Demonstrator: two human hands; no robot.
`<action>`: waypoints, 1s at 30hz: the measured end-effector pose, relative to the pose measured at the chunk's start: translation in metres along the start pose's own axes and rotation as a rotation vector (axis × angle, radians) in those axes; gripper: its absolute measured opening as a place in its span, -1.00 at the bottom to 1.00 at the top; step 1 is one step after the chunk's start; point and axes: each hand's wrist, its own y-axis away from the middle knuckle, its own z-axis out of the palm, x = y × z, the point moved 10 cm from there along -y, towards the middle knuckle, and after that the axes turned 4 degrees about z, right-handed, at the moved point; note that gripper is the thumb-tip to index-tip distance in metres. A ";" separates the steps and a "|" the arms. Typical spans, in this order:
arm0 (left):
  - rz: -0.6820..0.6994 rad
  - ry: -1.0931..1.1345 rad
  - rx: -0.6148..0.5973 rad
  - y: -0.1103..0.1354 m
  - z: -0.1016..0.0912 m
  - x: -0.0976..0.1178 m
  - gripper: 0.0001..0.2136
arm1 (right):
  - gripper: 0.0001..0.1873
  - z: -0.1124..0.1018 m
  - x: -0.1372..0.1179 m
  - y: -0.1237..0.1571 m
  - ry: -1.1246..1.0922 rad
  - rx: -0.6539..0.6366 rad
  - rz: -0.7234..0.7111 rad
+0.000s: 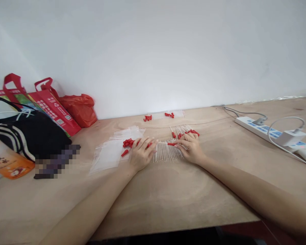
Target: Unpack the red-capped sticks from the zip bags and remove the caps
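Observation:
Between my hands a thin glass dropper (163, 143) lies almost level, its red rubber bulb (171, 144) at the right end. My right hand (190, 147) pinches that bulb. The fingers of my left hand (142, 153) are closed around the tube's other end, and their tips partly hide it. A row of bare glass tubes (167, 154) lies on the table just below the dropper. Loose red rubber bulbs (127, 143) are piled beside my left hand. Beyond my right hand lie several tubes with red bulbs on them (183, 130), partly covered by my fingers.
Clear zip bags (107, 154) lie spread at left. By the wall, another clear bag (158, 115) lies with red bulbs (169, 115). A white power strip (257, 127) with cables stands at right. Red shopping bags (53, 109) and a black bag (40, 134) fill the far left.

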 end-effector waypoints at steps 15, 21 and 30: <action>0.040 0.161 -0.014 -0.007 0.012 0.023 -0.84 | -0.80 0.004 -0.033 0.004 0.006 -0.051 -0.134; 0.077 0.103 -0.104 -0.009 0.020 0.030 -0.84 | -0.83 0.008 -0.041 0.007 0.067 -0.047 -0.190; 0.114 0.072 -0.097 -0.006 0.012 0.033 -0.85 | -0.76 0.012 -0.046 0.012 0.092 -0.133 -0.254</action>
